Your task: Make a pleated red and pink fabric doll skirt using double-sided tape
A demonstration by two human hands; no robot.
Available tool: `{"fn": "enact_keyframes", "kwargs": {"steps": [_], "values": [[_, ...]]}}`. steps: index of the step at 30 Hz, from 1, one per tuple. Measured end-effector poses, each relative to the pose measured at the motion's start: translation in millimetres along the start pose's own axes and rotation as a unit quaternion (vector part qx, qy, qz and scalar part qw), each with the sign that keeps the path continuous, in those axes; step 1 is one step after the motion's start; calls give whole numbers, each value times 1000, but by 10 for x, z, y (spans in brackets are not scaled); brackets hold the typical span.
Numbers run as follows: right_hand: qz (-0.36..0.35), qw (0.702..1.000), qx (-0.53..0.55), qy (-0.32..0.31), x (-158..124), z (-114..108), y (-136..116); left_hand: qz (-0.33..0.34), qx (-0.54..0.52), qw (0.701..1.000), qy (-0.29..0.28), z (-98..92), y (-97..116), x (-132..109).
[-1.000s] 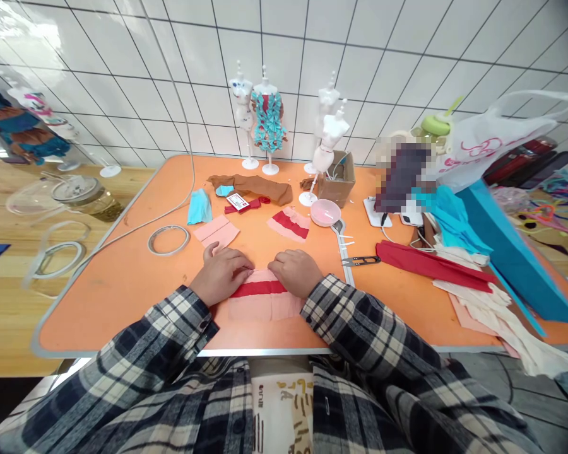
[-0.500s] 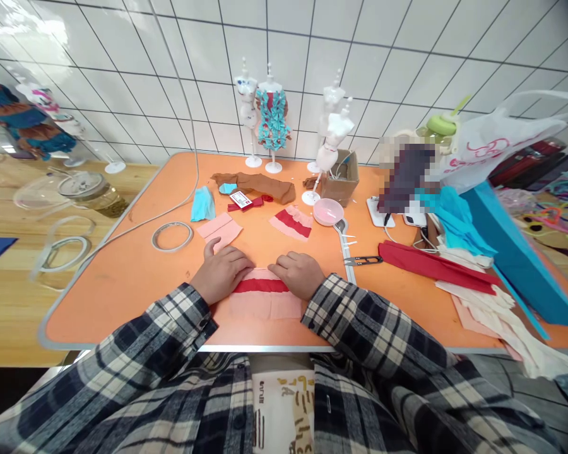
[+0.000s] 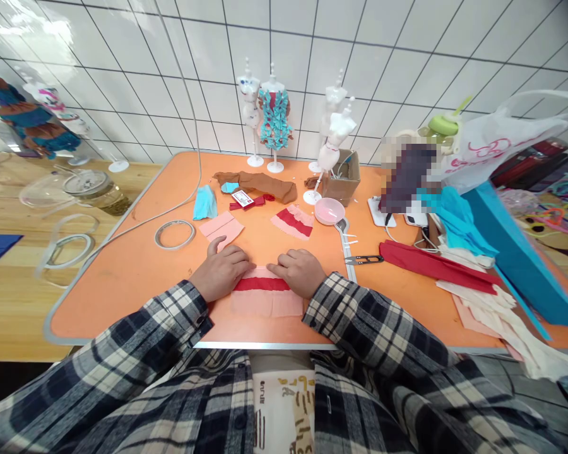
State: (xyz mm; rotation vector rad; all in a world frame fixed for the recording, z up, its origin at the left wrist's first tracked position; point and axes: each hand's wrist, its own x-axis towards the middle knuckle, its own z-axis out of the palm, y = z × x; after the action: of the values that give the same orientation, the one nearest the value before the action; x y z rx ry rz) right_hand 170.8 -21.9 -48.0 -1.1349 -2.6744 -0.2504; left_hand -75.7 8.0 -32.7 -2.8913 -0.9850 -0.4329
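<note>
A small pink cloth piece with a red stripe (image 3: 265,295) lies near the front edge of the orange table (image 3: 132,277). My left hand (image 3: 221,272) presses on its left end with curled fingers pinching the top edge. At the cloth's right end my right hand (image 3: 299,271) does the same, fingers bent onto the upper hem. Both sleeves are plaid.
Behind lie a plain pink piece (image 3: 221,227), a second pink-and-red piece (image 3: 293,222), a tape roll (image 3: 174,234), a pink dish (image 3: 328,210), thread snips (image 3: 363,258), brown cloth (image 3: 260,184) and doll mannequins (image 3: 274,120). Red, cream and blue fabrics (image 3: 459,265) pile up at the right.
Both hands stay on the striped cloth with hardly any motion. The view has shifted slightly, so everything sits a little differently in the frame.
</note>
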Motion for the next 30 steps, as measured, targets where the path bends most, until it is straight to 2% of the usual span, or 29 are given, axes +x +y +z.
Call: {"fn": "enact_keyframes", "kwargs": {"steps": [7,12,14,18,21,25,30], "values": [[-10,1000,3,15,14,-21,6,16,11,1000,-9,-7,-10,-22],[-23,999,-12,25,29,-27,1,15,-18,1000,-12,-2,-37,-24],[-26,999,-17,29,30,-27,-4,-9,-40,999,-20,-26,-50,-38],[-23,999,-9,25,17,-12,-8,-145,-91,984,-39,-87,-67,-102],[-17,1000,1,24,5,1,-11,-202,-110,972,-51,-92,-60,-153],[-16,999,4,29,1,-6,-16,-219,-108,968,-49,-64,-32,-174],[-10,1000,13,12,5,-21,-15,-183,-97,978,-14,-84,-3,-131]]}}
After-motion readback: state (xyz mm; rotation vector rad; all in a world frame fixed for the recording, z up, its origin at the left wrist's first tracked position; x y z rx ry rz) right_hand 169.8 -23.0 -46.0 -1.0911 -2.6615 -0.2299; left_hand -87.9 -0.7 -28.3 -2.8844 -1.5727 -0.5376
